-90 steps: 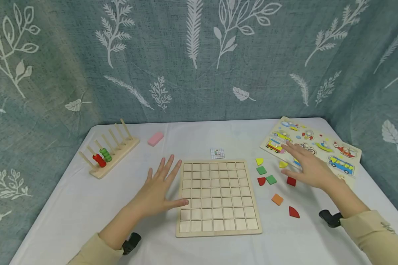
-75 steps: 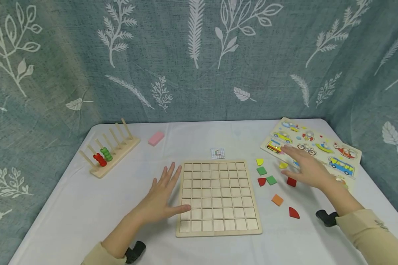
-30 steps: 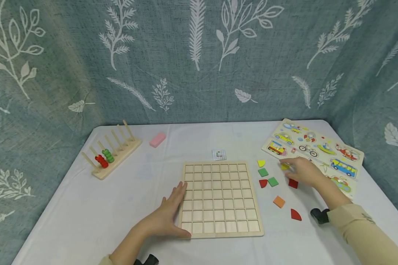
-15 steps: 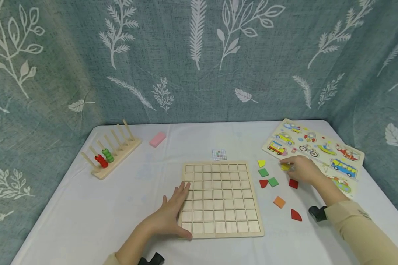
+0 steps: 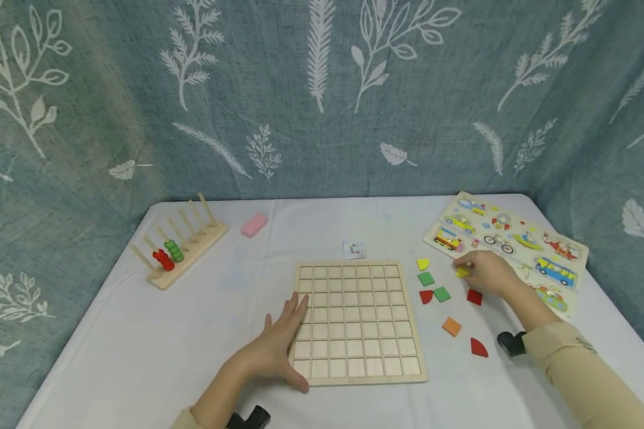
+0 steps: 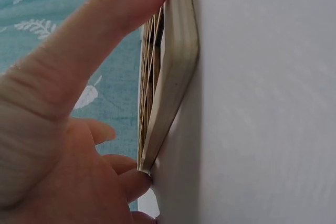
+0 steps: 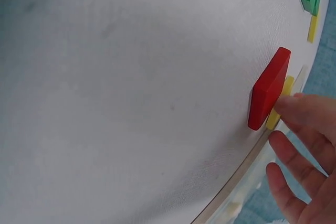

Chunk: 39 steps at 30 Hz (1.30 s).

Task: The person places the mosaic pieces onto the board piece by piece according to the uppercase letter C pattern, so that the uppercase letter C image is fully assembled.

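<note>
A square wooden grid board (image 5: pixel 356 381) lies mid-table. My left hand (image 5: pixel 273 348) rests along its left edge, fingers extended and thumb at the near-left corner; the left wrist view shows the thumb against the board's rim. My right hand (image 5: pixel 488 274) pinches a small yellow tile (image 5: pixel 462 271) by the puzzle's near edge. In the right wrist view the thumb presses that tile, which partly hides behind a red square tile (image 7: pixel 270 88). Nearby lie another yellow tile (image 5: pixel 423 264), green tiles (image 5: pixel 426 279), red quarter-round tiles (image 5: pixel 479 347) and an orange square (image 5: pixel 452 326).
A picture puzzle board (image 5: pixel 526 240) with vehicles lies back right, behind my right hand. Back left stands a wooden peg rack (image 5: pixel 204 239) with red and green beads. A pink block (image 5: pixel 254 225) and a small patterned card (image 5: pixel 354 249) are behind the grid board. A curtain (image 5: pixel 322 149) hangs behind the table.
My left hand has come down and nearer, onto the grid board's left edge. The right hand has gone from spread fingers over the puzzle to pinching the yellow tile.
</note>
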Each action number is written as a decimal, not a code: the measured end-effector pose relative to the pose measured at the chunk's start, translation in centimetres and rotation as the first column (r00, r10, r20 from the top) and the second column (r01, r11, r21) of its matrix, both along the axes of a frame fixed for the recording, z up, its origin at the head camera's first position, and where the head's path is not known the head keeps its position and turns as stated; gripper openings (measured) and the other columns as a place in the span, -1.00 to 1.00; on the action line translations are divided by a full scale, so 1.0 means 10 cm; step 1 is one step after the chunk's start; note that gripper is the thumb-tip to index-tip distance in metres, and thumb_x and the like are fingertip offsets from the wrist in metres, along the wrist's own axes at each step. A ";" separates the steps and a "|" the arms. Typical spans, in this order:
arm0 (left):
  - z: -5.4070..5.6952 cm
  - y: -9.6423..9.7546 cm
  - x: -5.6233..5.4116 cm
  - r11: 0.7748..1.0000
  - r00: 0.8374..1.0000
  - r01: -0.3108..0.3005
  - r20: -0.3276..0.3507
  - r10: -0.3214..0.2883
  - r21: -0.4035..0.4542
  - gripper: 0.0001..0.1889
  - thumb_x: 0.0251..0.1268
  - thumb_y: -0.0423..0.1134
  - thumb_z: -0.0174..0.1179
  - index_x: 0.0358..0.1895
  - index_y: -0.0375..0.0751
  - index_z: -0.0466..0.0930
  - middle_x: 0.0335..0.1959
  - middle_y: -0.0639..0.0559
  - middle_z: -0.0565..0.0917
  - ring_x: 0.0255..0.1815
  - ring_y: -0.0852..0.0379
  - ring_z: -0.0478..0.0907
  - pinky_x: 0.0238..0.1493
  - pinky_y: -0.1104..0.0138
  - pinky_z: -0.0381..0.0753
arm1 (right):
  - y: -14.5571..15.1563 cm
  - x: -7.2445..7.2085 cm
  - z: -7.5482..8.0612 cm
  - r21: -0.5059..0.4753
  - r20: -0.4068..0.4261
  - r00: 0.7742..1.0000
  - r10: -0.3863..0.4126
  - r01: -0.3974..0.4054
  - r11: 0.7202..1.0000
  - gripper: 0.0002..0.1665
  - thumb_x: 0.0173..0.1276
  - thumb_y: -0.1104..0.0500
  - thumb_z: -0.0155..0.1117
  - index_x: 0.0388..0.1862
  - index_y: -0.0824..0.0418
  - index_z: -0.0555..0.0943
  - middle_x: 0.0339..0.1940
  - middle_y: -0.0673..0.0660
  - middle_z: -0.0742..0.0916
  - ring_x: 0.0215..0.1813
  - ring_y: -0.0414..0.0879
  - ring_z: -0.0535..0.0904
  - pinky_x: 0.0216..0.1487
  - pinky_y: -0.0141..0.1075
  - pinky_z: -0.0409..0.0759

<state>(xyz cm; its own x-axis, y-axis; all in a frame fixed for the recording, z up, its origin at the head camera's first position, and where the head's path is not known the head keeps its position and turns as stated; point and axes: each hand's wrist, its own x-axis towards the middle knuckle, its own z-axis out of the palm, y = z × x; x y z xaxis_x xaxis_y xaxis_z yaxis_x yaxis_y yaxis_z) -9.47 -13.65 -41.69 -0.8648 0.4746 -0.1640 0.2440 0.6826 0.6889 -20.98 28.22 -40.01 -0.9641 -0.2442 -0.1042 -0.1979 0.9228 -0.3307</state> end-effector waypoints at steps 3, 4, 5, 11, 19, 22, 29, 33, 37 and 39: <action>0.00 0.01 0.00 1.000 1.000 0.006 0.013 -0.006 0.012 0.50 -0.69 -0.01 0.60 0.44 -0.25 -0.30 0.43 -0.27 -0.35 0.43 -0.20 -0.33 0.24 -0.24 -0.39 | 0.01 0.00 0.00 0.002 0.007 1.000 -0.005 0.005 1.000 -0.62 0.05 0.37 0.27 -0.07 0.32 0.63 -0.12 0.30 0.65 -0.21 0.07 0.50 -0.17 -0.06 0.52; 0.00 0.02 0.00 1.000 1.000 0.006 0.017 -0.006 0.014 0.50 -0.69 -0.01 0.60 0.44 -0.25 -0.30 0.43 -0.27 -0.35 0.43 -0.19 -0.33 0.25 -0.24 -0.39 | 0.01 0.00 0.00 0.002 0.009 1.000 -0.008 0.008 1.000 -0.62 0.05 0.36 0.28 -0.07 0.32 0.63 -0.13 0.30 0.65 -0.22 0.06 0.49 -0.18 -0.07 0.52; -0.01 0.02 0.00 1.000 1.000 0.003 0.019 -0.004 0.015 0.50 -0.70 -0.01 0.60 0.44 -0.25 -0.30 0.43 -0.27 -0.35 0.43 -0.19 -0.33 0.25 -0.24 -0.39 | 0.01 0.00 0.00 0.004 0.011 1.000 -0.010 0.010 1.000 -0.62 0.05 0.35 0.28 -0.07 0.32 0.63 -0.14 0.29 0.65 -0.23 0.05 0.49 -0.19 -0.08 0.52; 0.00 0.04 0.00 1.000 1.000 -0.011 0.016 0.011 0.002 0.49 -0.70 0.00 0.60 0.44 -0.28 -0.28 0.43 -0.27 -0.34 0.43 -0.18 -0.32 0.26 -0.22 -0.37 | 0.02 0.00 0.00 0.005 0.020 1.000 -0.017 0.017 1.000 -0.61 0.05 0.31 0.30 -0.06 0.31 0.63 -0.19 0.26 0.65 -0.26 0.02 0.46 -0.24 -0.15 0.50; 0.01 0.07 0.00 1.000 1.000 -0.013 0.024 0.013 0.016 0.48 -0.71 -0.03 0.61 0.42 -0.38 -0.25 0.41 -0.32 -0.35 0.42 -0.20 -0.35 0.31 -0.14 -0.28 | 0.05 0.00 0.00 -0.009 0.013 1.000 -0.026 0.026 1.000 -0.58 0.07 0.27 0.33 -0.04 0.32 0.62 -0.20 0.23 0.65 -0.25 0.02 0.47 -0.24 -0.15 0.51; 0.02 0.09 -0.01 1.000 0.999 -0.018 0.028 0.018 0.010 0.48 -0.72 -0.04 0.61 0.41 -0.41 -0.24 0.41 -0.34 -0.34 0.42 -0.22 -0.34 0.31 -0.14 -0.23 | 0.04 0.00 0.02 -0.013 0.008 1.000 -0.026 0.026 1.000 -0.57 0.07 0.26 0.34 -0.03 0.33 0.61 -0.23 0.23 0.64 -0.26 0.01 0.46 -0.27 -0.17 0.51; 0.03 0.08 -0.01 0.999 0.998 -0.032 0.051 0.032 0.011 0.49 -0.71 -0.05 0.61 0.40 -0.45 -0.27 0.41 -0.34 -0.34 0.42 -0.21 -0.35 0.32 -0.13 -0.25 | -0.03 0.02 0.07 -0.026 -0.030 0.999 0.017 -0.018 1.000 -0.60 0.07 0.24 0.34 -0.07 0.33 0.62 -0.28 0.18 0.64 -0.26 0.01 0.48 -0.29 -0.16 0.51; 0.01 0.07 -0.01 0.999 0.998 -0.032 0.062 0.031 0.029 0.50 -0.70 -0.06 0.61 0.40 -0.44 -0.31 0.41 -0.32 -0.36 0.42 -0.20 -0.37 0.32 -0.12 -0.29 | -0.07 0.04 0.11 -0.026 -0.046 0.998 0.047 -0.048 0.998 -0.59 0.07 0.21 0.36 -0.07 0.33 0.62 -0.30 0.15 0.65 -0.28 -0.01 0.49 -0.31 -0.18 0.51; 0.01 0.06 -0.01 0.999 0.998 -0.020 0.059 0.018 0.043 0.50 -0.69 -0.05 0.61 0.40 -0.44 -0.32 0.41 -0.32 -0.36 0.42 -0.19 -0.38 0.32 -0.11 -0.30 | -0.12 0.06 0.15 -0.027 -0.044 0.998 0.052 -0.053 0.998 -0.58 0.06 0.19 0.38 -0.06 0.32 0.62 -0.33 0.12 0.65 -0.30 -0.04 0.49 -0.34 -0.21 0.52; 0.01 0.06 -0.01 0.999 0.998 -0.016 0.057 0.013 0.044 0.50 -0.69 -0.04 0.60 0.40 -0.45 -0.32 0.41 -0.33 -0.35 0.42 -0.19 -0.39 0.32 -0.12 -0.30 | -0.15 0.07 0.16 -0.030 -0.044 0.998 0.052 -0.054 0.998 -0.57 0.06 0.19 0.39 -0.07 0.31 0.62 -0.33 0.11 0.65 -0.30 -0.04 0.50 -0.33 -0.21 0.52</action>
<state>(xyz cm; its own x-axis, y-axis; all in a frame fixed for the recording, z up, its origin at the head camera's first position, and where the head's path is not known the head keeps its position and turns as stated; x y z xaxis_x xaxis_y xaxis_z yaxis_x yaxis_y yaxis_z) -9.60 -13.02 -41.60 -0.8616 0.4699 -0.1921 0.1935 0.6539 0.7314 -20.25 26.69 -38.40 -0.9531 -0.2977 -0.0541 -0.2612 0.8999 -0.3493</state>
